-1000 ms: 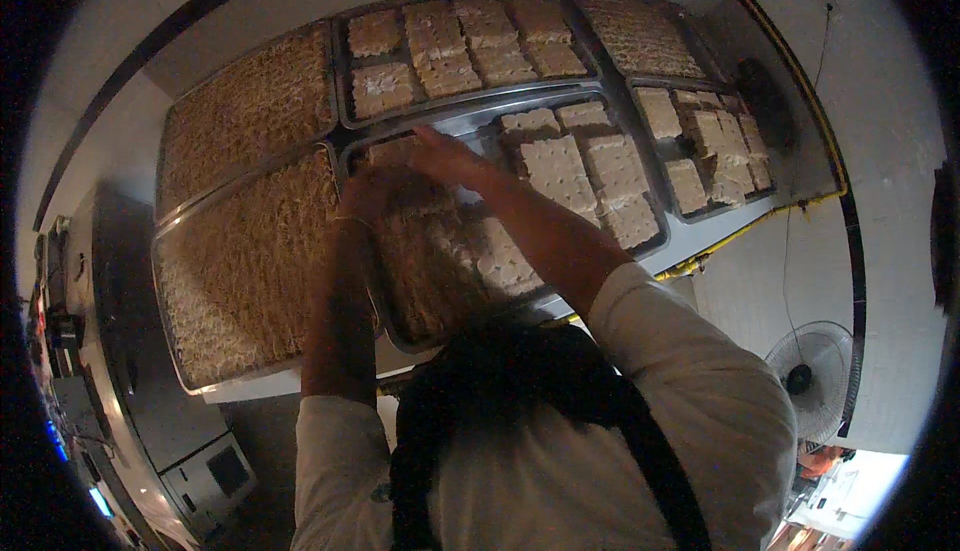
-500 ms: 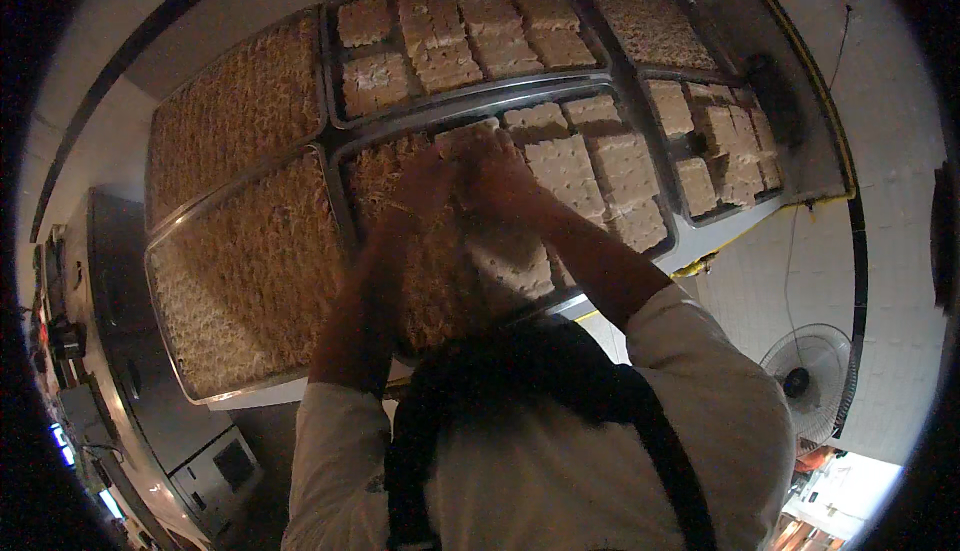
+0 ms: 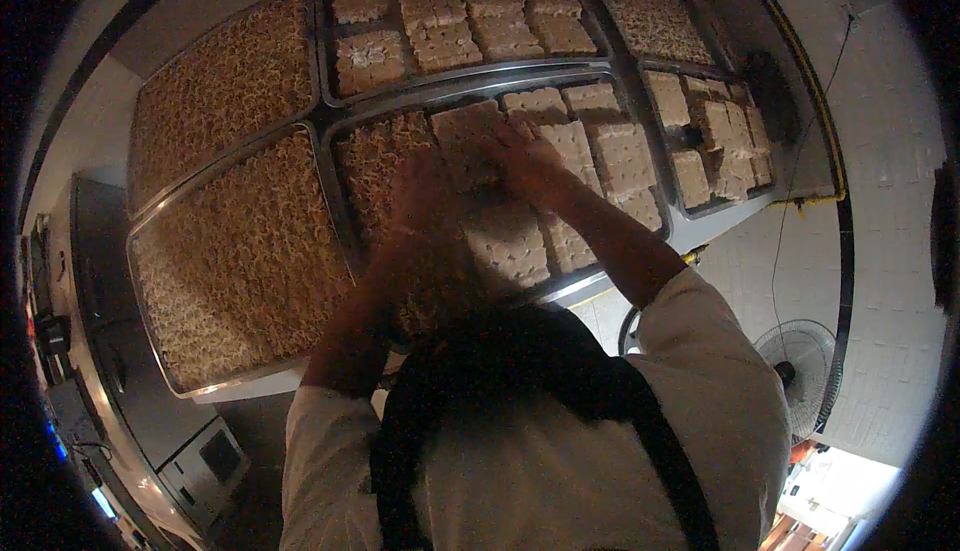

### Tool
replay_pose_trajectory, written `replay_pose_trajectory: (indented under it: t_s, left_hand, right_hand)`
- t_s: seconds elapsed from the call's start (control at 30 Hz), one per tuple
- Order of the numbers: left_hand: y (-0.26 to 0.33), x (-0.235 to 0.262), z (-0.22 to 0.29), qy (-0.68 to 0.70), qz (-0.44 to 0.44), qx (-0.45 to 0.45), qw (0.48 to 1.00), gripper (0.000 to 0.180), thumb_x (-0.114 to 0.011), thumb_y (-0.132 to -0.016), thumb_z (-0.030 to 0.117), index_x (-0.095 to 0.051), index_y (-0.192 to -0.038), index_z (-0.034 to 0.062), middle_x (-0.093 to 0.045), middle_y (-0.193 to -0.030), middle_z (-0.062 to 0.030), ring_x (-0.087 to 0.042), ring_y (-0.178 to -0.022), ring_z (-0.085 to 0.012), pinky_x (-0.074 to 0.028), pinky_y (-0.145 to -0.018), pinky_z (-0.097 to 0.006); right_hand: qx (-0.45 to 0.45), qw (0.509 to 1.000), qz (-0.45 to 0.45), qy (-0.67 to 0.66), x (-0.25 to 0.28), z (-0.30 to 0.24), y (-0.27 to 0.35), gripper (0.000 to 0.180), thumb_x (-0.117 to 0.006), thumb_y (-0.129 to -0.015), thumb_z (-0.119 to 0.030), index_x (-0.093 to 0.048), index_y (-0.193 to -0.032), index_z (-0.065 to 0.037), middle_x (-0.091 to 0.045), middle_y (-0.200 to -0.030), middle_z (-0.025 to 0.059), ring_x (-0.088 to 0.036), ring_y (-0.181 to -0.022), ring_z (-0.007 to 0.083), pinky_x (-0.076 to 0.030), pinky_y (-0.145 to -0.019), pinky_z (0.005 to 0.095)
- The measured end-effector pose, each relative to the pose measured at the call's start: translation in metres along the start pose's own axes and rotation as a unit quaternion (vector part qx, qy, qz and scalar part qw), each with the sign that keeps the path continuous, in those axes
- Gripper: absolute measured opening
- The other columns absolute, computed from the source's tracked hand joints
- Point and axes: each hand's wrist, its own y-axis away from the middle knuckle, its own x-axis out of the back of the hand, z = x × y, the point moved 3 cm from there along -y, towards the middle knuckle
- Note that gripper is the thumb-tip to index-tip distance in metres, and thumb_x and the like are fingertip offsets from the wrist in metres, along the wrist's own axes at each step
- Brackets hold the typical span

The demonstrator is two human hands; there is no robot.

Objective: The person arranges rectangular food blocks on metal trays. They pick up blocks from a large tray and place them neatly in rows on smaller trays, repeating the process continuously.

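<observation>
1. Spanning the whole counter, a set of shallow metal trays (image 3: pixel 322 111) lies edge to edge, rims dull and silvery; some are packed with loose tangled noodles (image 3: pixel 225 81), wiry and golden-brown, others with pressed blocks.
2. Filling the near left tray (image 3: pixel 150 351), a dry mat of strands reaches close to the rim, so a knock from a forearm could, I judge, spill crumbs over the edge.
3. Holding both loose strands and pale squarish noodle blocks (image 3: pixel 620 156), the middle tray (image 3: pixel 600 286) sits under both hands; the blocks look brittle and porous, with rough crinkled faces and rounded corners.
4. Pressing on the noodle block (image 3: pixel 470 141) at the far middle of that tray, the right hand (image 3: pixel 525 161) lies fingers-down on it; whether it clasps the block I cannot tell.
5. Resting just beside it, the left hand (image 3: pixel 425 191) touches the same patch, its grip hidden as well. Too hard a squeeze would likely crack a corner or crumble the block.
</observation>
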Motion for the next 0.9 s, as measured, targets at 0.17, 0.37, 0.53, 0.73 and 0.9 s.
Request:
replay_pose_trajectory:
  t_s: [0.17, 0.37, 0.53, 0.73, 0.9]
  left_hand:
    - [-0.017, 0.043, 0.025, 0.051, 0.051, 0.001, 0.997, 0.045, -0.061, -0.090, 0.027, -0.063, -0.133, 0.0158, -0.054, -0.137, -0.0163, -0.049, -0.129, -0.0416, -0.042, -0.106, -0.053]
    - [-0.008, 0.050, 0.022, 0.019, 0.088, -0.024, 0.996, 0.050, -0.070, -0.087, 0.035, -0.062, -0.133, 0.0201, -0.049, -0.145, -0.0192, -0.045, -0.133, -0.0461, -0.040, -0.107, -0.056]
    - [-0.013, 0.046, 0.027, 0.028, 0.158, -0.002, 0.987, 0.059, -0.076, -0.083, 0.041, -0.060, -0.134, 0.0191, -0.047, -0.146, -0.0227, -0.047, -0.132, -0.0458, -0.041, -0.108, -0.055]
    - [-0.017, 0.042, 0.029, 0.092, 0.070, 0.016, 0.993, 0.059, -0.077, -0.083, 0.040, -0.059, -0.135, 0.0171, -0.048, -0.144, -0.0217, -0.049, -0.129, -0.0448, -0.040, -0.110, -0.056]
    - [-0.011, 0.042, 0.027, 0.052, 0.101, -0.007, 0.994, 0.059, -0.076, -0.083, 0.036, -0.058, -0.137, 0.0170, -0.049, -0.142, -0.0185, -0.048, -0.132, -0.0433, -0.034, -0.116, -0.056]
  right_hand:
    - [-0.037, 0.990, -0.133, -0.027, 0.007, 0.011, -0.002, 0.063, -0.066, -0.085, -0.017, -0.051, -0.146, -0.011, -0.046, -0.150, 0.0204, -0.043, -0.141, 0.0414, -0.039, -0.115, 0.0517]
    - [-0.039, 0.995, -0.052, 0.077, 0.019, 0.014, 0.008, 0.057, -0.066, -0.085, -0.018, -0.054, -0.138, -0.002, -0.051, -0.142, 0.0243, -0.047, -0.137, 0.0404, -0.043, -0.112, 0.0530]
    - [-0.043, 0.998, -0.023, 0.026, 0.009, 0.014, 0.000, 0.054, -0.066, -0.084, -0.017, -0.055, -0.135, 0.000, -0.048, -0.146, 0.0258, -0.049, -0.135, 0.0408, -0.046, -0.109, 0.0523]
    - [-0.044, 0.988, -0.148, -0.006, 0.011, 0.009, 0.002, 0.043, -0.058, -0.088, -0.016, -0.062, -0.127, 0.000, -0.055, -0.139, 0.0270, -0.049, -0.131, 0.0468, -0.037, -0.115, 0.0586]
    - [0.007, 0.994, -0.059, 0.095, 0.021, -0.003, 0.005, 0.041, -0.060, -0.087, -0.019, -0.066, -0.123, -0.002, -0.058, -0.135, 0.0252, -0.048, -0.132, 0.0462, -0.030, -0.117, 0.0618]
